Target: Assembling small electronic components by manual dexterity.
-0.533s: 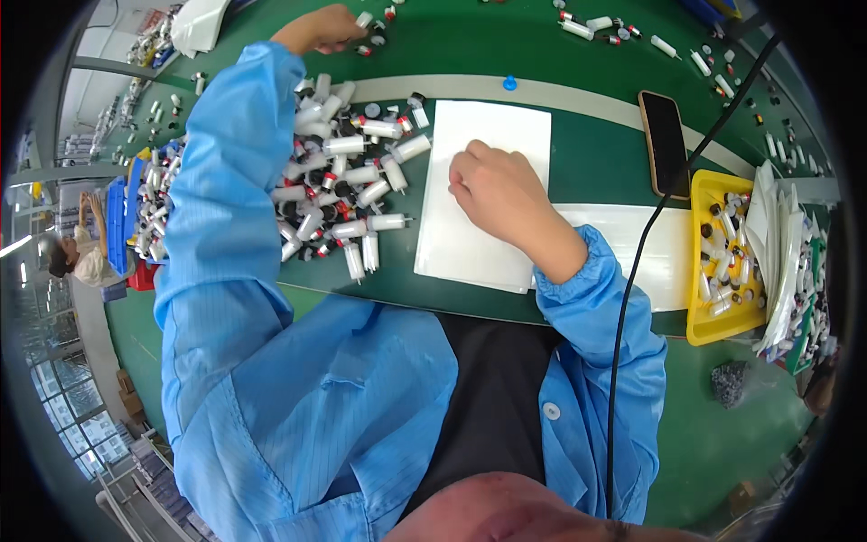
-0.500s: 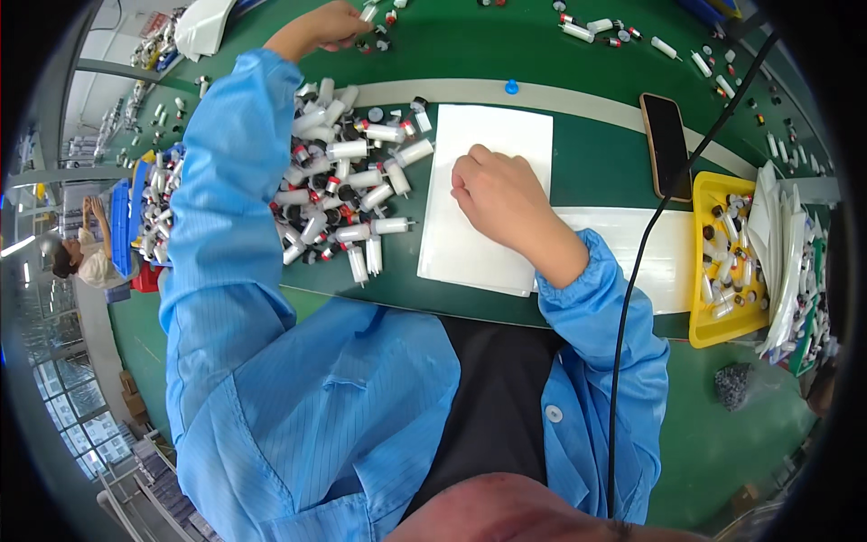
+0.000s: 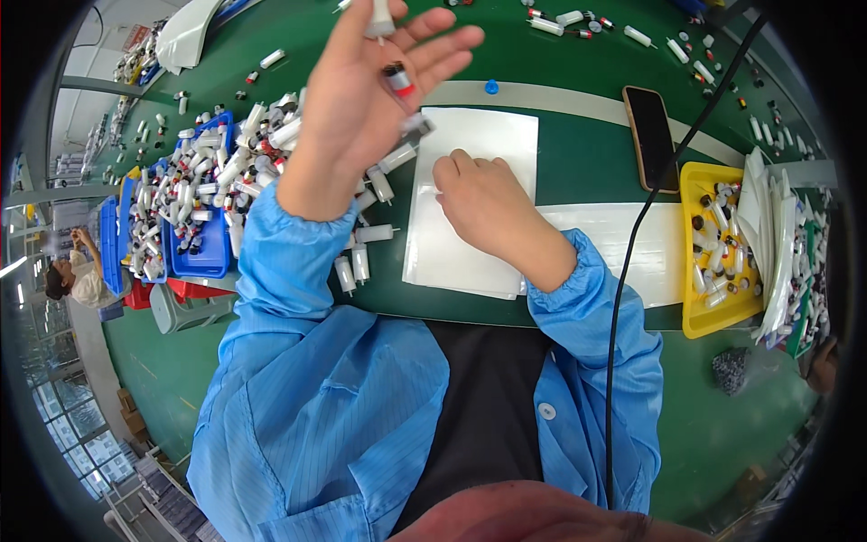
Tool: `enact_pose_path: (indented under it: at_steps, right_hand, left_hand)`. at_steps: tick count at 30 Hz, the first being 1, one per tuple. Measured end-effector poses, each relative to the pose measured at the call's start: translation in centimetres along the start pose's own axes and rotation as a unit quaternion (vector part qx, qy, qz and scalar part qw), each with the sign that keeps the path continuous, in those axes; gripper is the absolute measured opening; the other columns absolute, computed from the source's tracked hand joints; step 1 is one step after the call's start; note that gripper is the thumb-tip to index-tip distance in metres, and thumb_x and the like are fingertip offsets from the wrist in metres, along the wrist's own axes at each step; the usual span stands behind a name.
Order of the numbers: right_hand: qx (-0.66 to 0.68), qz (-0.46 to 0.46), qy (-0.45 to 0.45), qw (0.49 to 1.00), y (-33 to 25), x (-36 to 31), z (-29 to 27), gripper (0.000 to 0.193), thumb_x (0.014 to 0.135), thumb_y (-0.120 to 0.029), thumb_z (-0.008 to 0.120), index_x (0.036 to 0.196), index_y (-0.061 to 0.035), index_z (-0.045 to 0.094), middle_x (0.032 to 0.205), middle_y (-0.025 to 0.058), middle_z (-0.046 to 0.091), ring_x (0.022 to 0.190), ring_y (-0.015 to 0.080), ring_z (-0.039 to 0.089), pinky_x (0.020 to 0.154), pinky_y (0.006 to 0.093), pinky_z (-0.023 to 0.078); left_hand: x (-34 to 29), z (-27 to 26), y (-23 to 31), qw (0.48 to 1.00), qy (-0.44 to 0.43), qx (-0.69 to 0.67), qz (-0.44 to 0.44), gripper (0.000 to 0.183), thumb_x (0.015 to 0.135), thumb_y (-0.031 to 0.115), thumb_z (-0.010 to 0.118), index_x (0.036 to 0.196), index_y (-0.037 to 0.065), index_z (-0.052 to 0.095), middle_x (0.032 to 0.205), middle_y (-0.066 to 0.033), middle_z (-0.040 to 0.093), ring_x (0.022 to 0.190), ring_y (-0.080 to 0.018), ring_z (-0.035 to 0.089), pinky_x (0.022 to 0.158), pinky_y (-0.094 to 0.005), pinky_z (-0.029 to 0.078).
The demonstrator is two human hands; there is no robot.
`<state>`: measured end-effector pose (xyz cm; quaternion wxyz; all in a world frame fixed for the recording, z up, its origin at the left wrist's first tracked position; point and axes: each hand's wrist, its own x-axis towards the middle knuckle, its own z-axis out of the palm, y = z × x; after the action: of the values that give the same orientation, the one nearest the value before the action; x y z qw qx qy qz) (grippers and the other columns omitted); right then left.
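My left hand [image 3: 348, 117] is raised over the pile with its palm up and fingers spread. A small red-and-black-capped vial [image 3: 397, 79] shows against the palm, and a white plastic tube [image 3: 381, 18] is by the fingers. Whether these rest on the hand or are in the air, I cannot tell. Below the palm a blurred grey-capped piece [image 3: 415, 126] hangs over the heap of small white tubes [image 3: 375, 233]. My right hand [image 3: 483, 199] lies with curled fingers on a stack of white sheets [image 3: 433, 262]; anything inside its grip is hidden.
Blue bins [image 3: 200, 257] full of tubes stand at left. A phone [image 3: 652, 135] lies right of the sheets, near a yellow tray [image 3: 691, 307] of parts. A black cable [image 3: 632, 271] crosses the right side. A blue pushpin-like knob [image 3: 491, 87] and loose tubes [image 3: 546, 27] are farther back.
My left hand has come back from the far left to above the pile, turned palm up and opened. Small parts now show at it. The right hand stays on the sheets.
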<state>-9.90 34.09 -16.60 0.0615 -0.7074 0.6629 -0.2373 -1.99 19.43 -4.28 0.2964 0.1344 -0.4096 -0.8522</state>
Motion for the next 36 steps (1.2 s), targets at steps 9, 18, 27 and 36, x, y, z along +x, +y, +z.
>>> enact_pose_path:
  at_steps: [9,18,27,36]
  right_hand:
    - [0.384,0.148,0.290,0.864,4.3,1.9,-4.9,0.020,0.091,-0.007,0.065,0.104,-0.0040,0.049,0.097,0.0125,0.063,0.078,0.0219,0.062,0.073,0.0382,0.049]
    - [0.485,0.035,0.475,0.733,4.9,1.3,-4.4,0.040,0.088,0.007,0.065,0.117,-0.0042,0.041,0.111,0.0122,0.057,0.093,0.0155,0.058,0.085,0.0300,0.049]
    - [0.176,0.012,0.424,0.888,4.0,2.2,-3.0,0.051,0.083,0.002,0.072,0.126,-0.0023,0.044,0.098,0.0089,0.069,0.093,0.0160,0.064,0.085,0.0299,0.049]
    - [0.246,0.032,0.444,0.861,4.4,2.0,-3.8,0.048,0.085,0.000,0.071,0.125,-0.0020,0.044,0.093,0.0071,0.068,0.084,0.0131,0.063,0.081,0.0278,0.049]
  left_hand:
    - [1.9,-1.5,-3.8,0.980,0.045,-0.181,-0.064,0.031,0.108,0.029,0.035,0.114,0.000,0.046,0.133,-0.0250,0.050,0.134,-0.0413,0.046,0.111,-0.0517,0.044]
    - [2.0,-1.1,-4.2,0.975,0.028,-0.217,-0.033,0.031,0.108,0.038,0.040,0.113,0.009,0.052,0.120,-0.0166,0.058,0.122,-0.0341,0.056,0.103,-0.0477,0.049]
    - [1.2,-0.9,-6.3,0.979,-0.067,-0.164,-0.098,0.032,0.109,0.036,0.040,0.125,0.010,0.051,0.132,-0.0204,0.053,0.124,-0.0337,0.053,0.101,-0.0440,0.048]
    - [1.9,-2.3,-6.7,0.984,-0.099,0.144,-0.029,0.041,0.099,0.006,0.060,0.137,-0.002,0.048,0.126,-0.0161,0.063,0.111,-0.0199,0.062,0.098,-0.0340,0.051]
